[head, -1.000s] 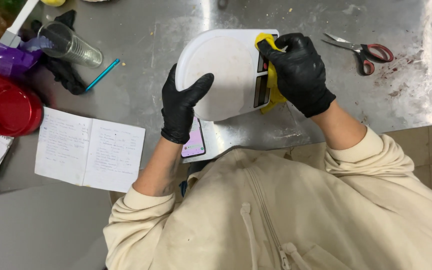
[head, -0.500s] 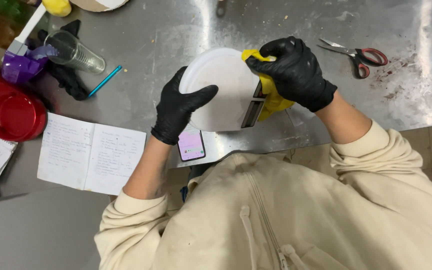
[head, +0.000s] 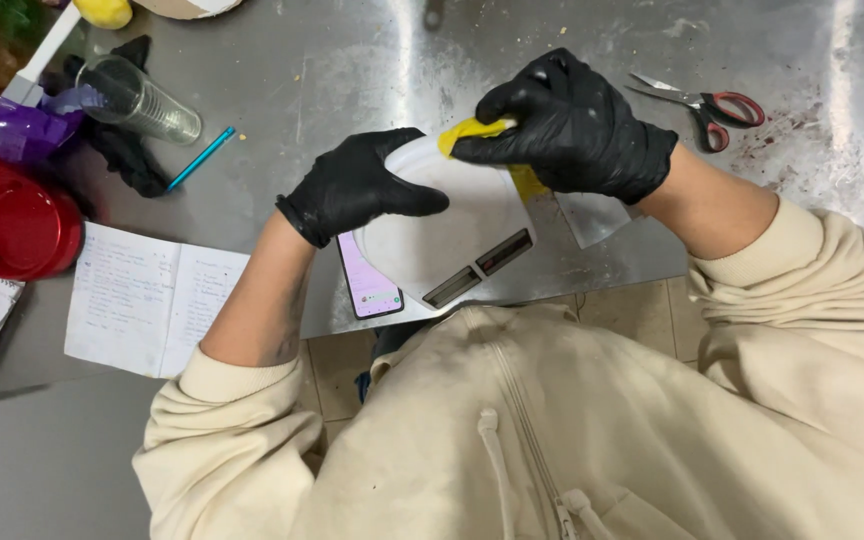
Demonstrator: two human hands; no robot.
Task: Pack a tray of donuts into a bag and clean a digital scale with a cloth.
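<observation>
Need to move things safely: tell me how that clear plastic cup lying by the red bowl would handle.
The clear cup lies on its side on the steel table, so a nudge would likely roll it. It looks thin-walled and empty: probably light and easily squashed.

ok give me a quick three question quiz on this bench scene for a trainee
1. True or false: the right hand presses a yellow cloth against the white kitchen scale.
2. What does the left hand do? A) steadies the scale B) holds the scissors C) writes in the notebook
3. Which thing lies on the steel table just past the right wrist, red-handled?

Key:
1. True.
2. A. The open notebook lies untouched beside the left forearm.
3. The scissors.
</observation>
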